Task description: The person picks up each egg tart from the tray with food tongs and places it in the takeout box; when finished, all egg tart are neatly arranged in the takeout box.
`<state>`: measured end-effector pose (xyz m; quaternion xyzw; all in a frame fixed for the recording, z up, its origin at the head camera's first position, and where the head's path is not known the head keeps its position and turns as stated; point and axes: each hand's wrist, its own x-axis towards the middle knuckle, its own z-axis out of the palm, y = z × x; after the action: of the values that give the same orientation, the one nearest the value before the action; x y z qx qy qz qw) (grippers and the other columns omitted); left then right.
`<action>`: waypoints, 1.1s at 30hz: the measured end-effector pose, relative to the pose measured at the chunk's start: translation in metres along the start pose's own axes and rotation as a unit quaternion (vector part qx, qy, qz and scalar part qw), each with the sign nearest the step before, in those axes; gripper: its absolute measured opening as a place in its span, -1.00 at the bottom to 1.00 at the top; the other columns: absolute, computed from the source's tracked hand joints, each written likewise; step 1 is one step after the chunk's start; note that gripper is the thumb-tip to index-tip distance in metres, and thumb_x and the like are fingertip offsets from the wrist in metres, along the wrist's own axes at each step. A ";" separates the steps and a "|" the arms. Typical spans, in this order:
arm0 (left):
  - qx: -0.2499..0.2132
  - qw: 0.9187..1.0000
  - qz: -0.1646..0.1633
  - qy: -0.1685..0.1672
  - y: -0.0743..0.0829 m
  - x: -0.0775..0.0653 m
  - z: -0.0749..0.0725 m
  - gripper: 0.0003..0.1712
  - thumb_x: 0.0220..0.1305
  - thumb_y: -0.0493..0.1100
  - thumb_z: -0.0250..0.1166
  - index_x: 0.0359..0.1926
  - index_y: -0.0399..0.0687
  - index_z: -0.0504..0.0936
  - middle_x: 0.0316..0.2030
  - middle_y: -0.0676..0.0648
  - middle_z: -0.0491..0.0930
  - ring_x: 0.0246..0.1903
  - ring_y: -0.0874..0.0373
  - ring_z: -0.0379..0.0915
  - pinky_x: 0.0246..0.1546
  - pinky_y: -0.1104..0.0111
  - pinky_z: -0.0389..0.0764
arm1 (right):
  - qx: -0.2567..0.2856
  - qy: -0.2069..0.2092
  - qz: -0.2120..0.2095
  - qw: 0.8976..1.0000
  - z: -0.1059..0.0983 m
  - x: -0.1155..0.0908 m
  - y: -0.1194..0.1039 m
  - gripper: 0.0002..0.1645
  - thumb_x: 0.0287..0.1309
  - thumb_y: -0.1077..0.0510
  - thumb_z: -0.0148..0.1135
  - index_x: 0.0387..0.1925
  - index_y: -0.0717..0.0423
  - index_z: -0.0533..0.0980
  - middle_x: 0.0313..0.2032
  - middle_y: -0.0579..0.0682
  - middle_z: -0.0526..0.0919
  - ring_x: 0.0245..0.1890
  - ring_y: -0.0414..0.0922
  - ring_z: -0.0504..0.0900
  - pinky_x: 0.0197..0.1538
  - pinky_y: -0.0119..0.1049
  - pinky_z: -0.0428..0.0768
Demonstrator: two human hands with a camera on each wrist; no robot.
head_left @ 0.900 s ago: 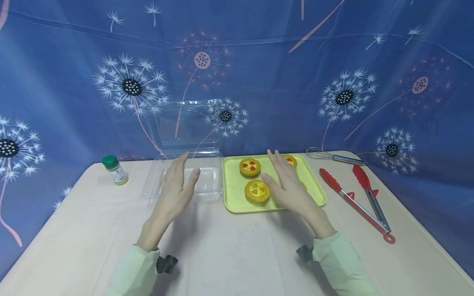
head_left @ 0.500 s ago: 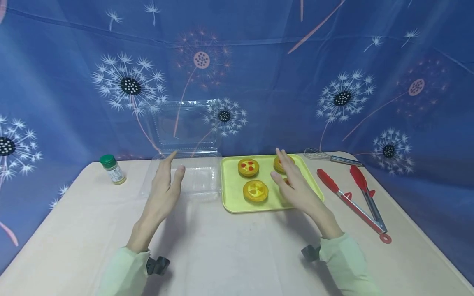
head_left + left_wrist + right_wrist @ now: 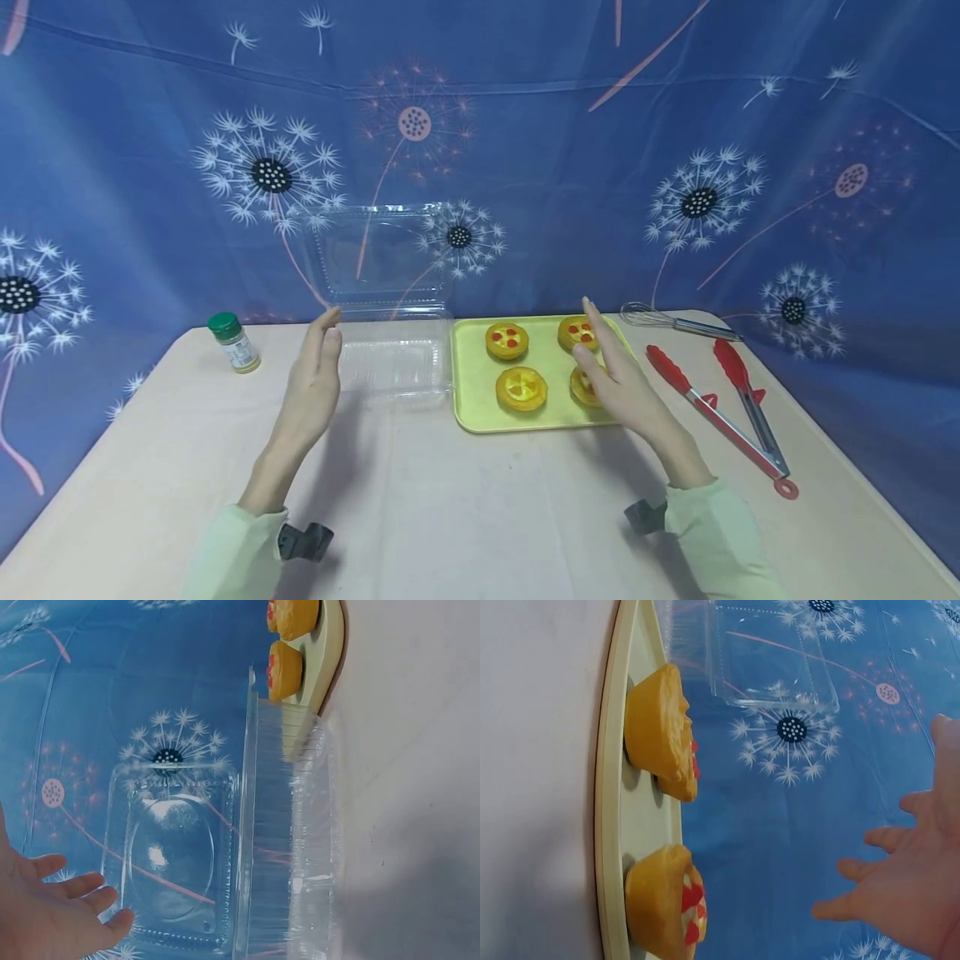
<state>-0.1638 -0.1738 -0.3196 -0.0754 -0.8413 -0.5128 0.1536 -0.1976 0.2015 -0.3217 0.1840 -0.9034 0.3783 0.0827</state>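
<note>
Hovering seems the present step: left hand (image 3: 309,387) and right hand (image 3: 626,387) are relaxed, holding nothing. Four tarts (image 3: 521,389) sit right of the frame's centre; grasping one would call for curling fingers.

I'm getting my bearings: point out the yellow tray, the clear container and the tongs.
Yellow tray (image 3: 550,363), head view: bare middle of its floor.
Clear container (image 3: 397,362), head view: floor of its open base.
Tongs (image 3: 738,437), head view: shaft of the arm nearer the tray.
</note>
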 end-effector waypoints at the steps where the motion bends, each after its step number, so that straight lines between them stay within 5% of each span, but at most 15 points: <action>1: -0.002 1.000 -0.002 0.004 -0.001 0.000 -0.001 -0.34 0.58 0.14 -0.35 0.49 -0.14 0.04 0.46 -0.23 0.08 0.44 -0.22 -0.06 0.44 -0.21 0.06 | 0.002 0.003 0.002 1.000 -0.001 -0.001 0.001 -0.21 0.49 -0.14 -0.12 0.55 -0.28 -0.23 0.54 -0.05 -0.17 0.52 0.09 -0.14 0.49 0.32 -0.06; 20: -0.093 0.993 -0.011 0.069 -0.008 0.002 -0.016 -0.34 0.60 0.04 -0.40 0.41 -0.37 0.12 0.38 -0.34 0.18 0.41 -0.17 0.09 0.47 -0.04 0.16 | 0.034 0.060 -0.004 0.998 -0.020 -0.008 0.021 -0.22 0.49 -0.05 -0.09 0.54 -0.31 -0.22 0.53 0.03 -0.13 0.51 0.15 -0.16 0.44 0.43 -0.11; 33: -0.156 0.981 -0.066 0.094 -0.019 -0.001 -0.029 -0.32 0.59 0.07 -0.41 0.44 -0.33 0.11 0.38 -0.26 0.17 0.42 -0.12 0.06 0.47 0.25 0.23 | 0.035 0.105 -0.003 0.994 -0.031 -0.012 0.029 -0.22 0.51 -0.01 -0.12 0.54 -0.31 -0.25 0.52 0.10 -0.06 0.50 0.17 -0.09 0.44 0.41 -0.07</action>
<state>-0.1630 -0.2084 -0.3230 0.0056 -0.7361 -0.6513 0.1840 -0.1974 0.2457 -0.3222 0.1491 -0.8753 0.4265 0.1721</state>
